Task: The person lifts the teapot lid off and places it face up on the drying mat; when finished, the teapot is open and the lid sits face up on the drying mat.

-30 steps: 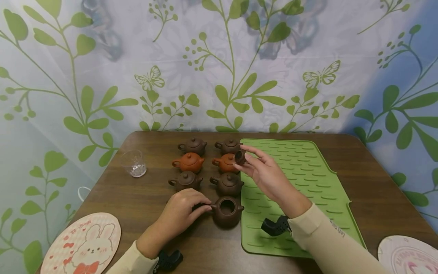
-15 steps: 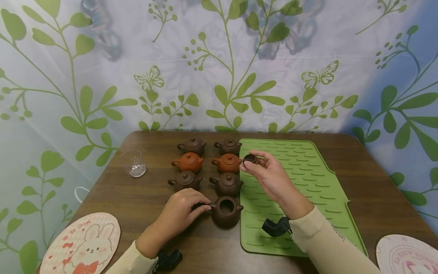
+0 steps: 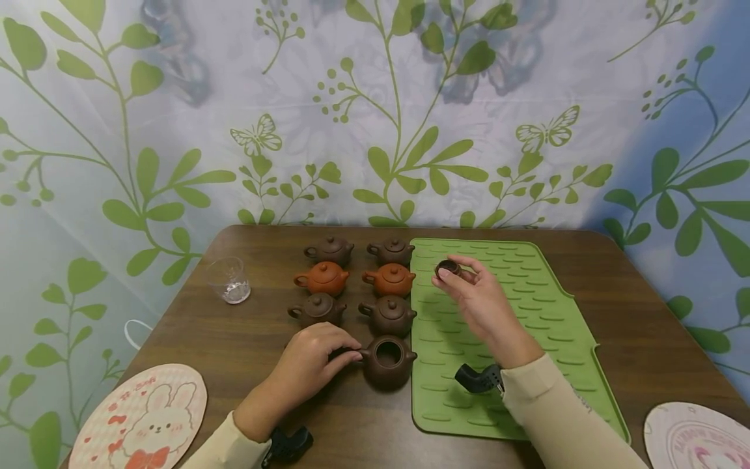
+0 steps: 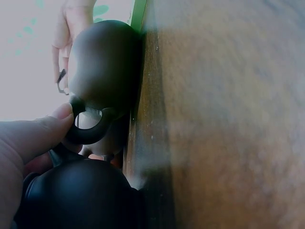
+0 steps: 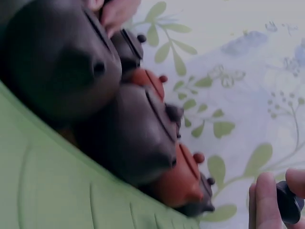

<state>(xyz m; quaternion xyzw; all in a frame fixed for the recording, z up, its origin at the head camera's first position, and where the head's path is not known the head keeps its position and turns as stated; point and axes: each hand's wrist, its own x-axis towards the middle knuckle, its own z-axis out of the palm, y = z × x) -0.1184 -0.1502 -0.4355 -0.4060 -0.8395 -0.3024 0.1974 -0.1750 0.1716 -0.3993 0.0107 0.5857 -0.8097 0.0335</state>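
My left hand (image 3: 316,358) pinches the handle of a dark brown teapot (image 3: 388,374) that stands lidless on the table, its round opening facing up. Above the green mat, my right hand (image 3: 477,299) holds a small dark teapot lid (image 3: 448,268) between thumb and fingers, with its hollow side showing. The right wrist view catches only the edge of that lid (image 5: 289,202). Another dark teapot (image 4: 81,195) sits close under my left hand, which hides it in the head view.
Beyond the lidless teapot, lidded teapots stand in two columns, dark brown ones and orange ones (image 3: 327,279). The green ridged mat (image 3: 545,326) lies to their right. A clear glass (image 3: 233,283) stands at left. Round mats (image 3: 155,417) lie at both front corners.
My right hand has moved rightward with the lid, from beside the orange teapot to above the green mat. My left hand and the lidless teapot have stayed in place.
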